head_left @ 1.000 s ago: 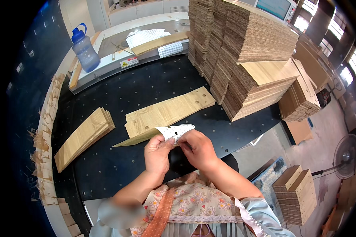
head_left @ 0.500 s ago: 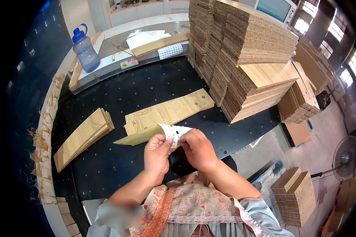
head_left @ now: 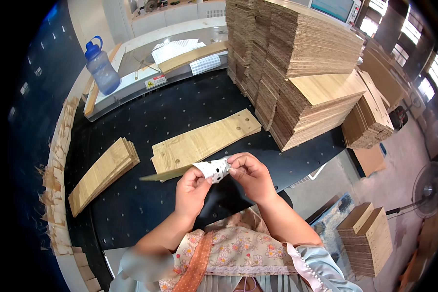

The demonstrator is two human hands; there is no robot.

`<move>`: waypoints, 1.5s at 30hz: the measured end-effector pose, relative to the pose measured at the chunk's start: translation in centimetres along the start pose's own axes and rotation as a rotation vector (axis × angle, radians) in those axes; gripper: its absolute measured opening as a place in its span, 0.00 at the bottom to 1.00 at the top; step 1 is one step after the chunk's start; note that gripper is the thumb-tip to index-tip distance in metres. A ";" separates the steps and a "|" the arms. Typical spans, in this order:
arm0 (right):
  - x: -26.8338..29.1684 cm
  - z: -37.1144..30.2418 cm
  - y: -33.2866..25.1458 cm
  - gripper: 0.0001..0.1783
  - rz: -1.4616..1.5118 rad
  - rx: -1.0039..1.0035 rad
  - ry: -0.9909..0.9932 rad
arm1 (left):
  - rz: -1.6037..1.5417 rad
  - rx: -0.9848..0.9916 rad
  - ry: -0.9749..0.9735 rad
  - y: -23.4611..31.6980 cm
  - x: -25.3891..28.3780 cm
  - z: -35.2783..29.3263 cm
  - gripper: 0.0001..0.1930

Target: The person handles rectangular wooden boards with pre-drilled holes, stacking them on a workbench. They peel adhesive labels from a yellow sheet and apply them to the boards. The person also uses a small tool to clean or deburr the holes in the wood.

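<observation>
My left hand (head_left: 191,191) pinches a bent sticker sheet (head_left: 212,170) between thumb and fingers, above the front of the black work table. The sheet's face is white with several dark round spots, and its yellowish underside trails off to the left. My right hand (head_left: 253,177) has thumb and forefinger closed at the sheet's right end; whether a single small sticker is between them is too small to make out. Just beyond the sheet lie stacked wood-grain boards (head_left: 204,136) with round holes. A second little stack of wood-grain boards (head_left: 104,175) lies to the left.
Tall stacks of chipboard panels (head_left: 321,44) rise at the table's right. A blue water bottle (head_left: 102,70) stands on the machine ledge at the back left, near papers (head_left: 175,51) and a dotted sheet (head_left: 205,64). More boards (head_left: 367,243) and a fan (head_left: 428,190) are at the lower right.
My right hand has shifted a little right and turned at the sheet's end. The sheet has tilted, showing more dark spots and less of its yellowish side. The view has shifted slightly.
</observation>
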State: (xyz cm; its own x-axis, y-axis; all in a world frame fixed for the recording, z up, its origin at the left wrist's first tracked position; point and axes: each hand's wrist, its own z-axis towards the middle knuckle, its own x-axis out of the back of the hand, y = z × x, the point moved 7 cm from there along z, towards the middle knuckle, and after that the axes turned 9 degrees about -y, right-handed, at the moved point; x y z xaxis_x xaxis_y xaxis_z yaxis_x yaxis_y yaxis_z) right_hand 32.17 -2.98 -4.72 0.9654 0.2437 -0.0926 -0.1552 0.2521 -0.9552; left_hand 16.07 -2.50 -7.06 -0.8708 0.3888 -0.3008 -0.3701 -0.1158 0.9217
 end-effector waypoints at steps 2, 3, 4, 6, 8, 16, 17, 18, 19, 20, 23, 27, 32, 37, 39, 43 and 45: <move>0.4 -0.2 -0.1 0.05 0.054 0.052 0.014 | -0.005 -0.031 -0.065 0.7 -0.4 0.2 0.12; 0.6 -0.3 -0.2 0.05 0.081 0.078 0.021 | 0.000 -0.022 -0.092 1.1 -0.9 0.4 0.17; 0.8 -0.4 -0.6 0.05 0.067 0.118 0.006 | -0.026 -0.039 -0.115 1.3 -0.9 0.5 0.19; 1.2 -0.6 -1.4 0.06 0.037 0.197 -0.024 | -0.080 -0.073 -0.160 1.6 -0.8 0.6 0.21; 1.4 -0.9 -2.1 0.06 -0.035 0.227 -0.015 | -0.275 -0.074 -0.167 0.3 0.2 1.0 0.26; 2.4 -1.3 2.1 0.05 -0.112 0.045 0.002 | -0.762 0.246 0.095 -6.7 1.6 -0.2 0.34; 2.6 -1.4 3.5 0.04 0.013 -0.033 0.003 | -0.769 0.294 0.140 -7.2 1.4 -0.9 0.34; 2.6 -1.6 4.9 0.04 0.139 -0.112 0.004 | -0.776 0.340 0.185 -7.7 1.3 -1.6 0.33; 2.6 -1.7 6.1 0.03 0.264 -0.188 0.003 | -0.722 0.387 0.205 -8.1 1.3 -2.3 0.27; 2.5 -1.7 6.6 0.03 0.275 -0.193 -0.015 | -0.698 0.425 0.227 -8.2 1.5 -3.0 0.24; 2.4 -1.6 8.2 0.02 0.263 -0.213 -0.056 | -0.578 0.578 0.321 -7.6 1.9 -4.5 0.11; 2.7 -1.7 9.4 0.02 0.143 -0.267 -0.066 | -0.444 0.866 0.095 -5.6 2.9 -6.0 0.07; 2.8 -1.5 9.1 0.02 -0.023 -0.224 -0.062 | 0.349 0.412 0.204 -2.5 10.9 -4.4 0.08; 2.9 -1.5 8.3 0.02 -0.179 -0.239 -0.050 | 1.325 0.024 0.007 1.7 10.2 0.1 0.30; 3.1 -1.5 7.4 0.03 -0.325 -0.232 -0.064 | 1.565 0.080 -0.113 1.9 9.2 1.6 0.39; 4.5 -1.9 6.8 0.03 -0.387 -0.213 -0.019 | 1.663 0.389 -0.315 0.7 10.0 4.8 0.52; 5.4 -2.2 6.6 0.03 -0.388 -0.207 0.050 | 1.660 0.452 -0.382 0.1 10.6 5.8 0.52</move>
State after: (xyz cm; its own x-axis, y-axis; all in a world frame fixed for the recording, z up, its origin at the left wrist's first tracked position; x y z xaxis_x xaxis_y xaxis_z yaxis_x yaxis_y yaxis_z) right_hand 36.84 -2.06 -12.15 0.9537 0.1209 0.2755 0.2611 0.1222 -0.9575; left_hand 8.65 6.88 -8.78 -0.0583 0.3143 0.9475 0.9157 -0.3612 0.1762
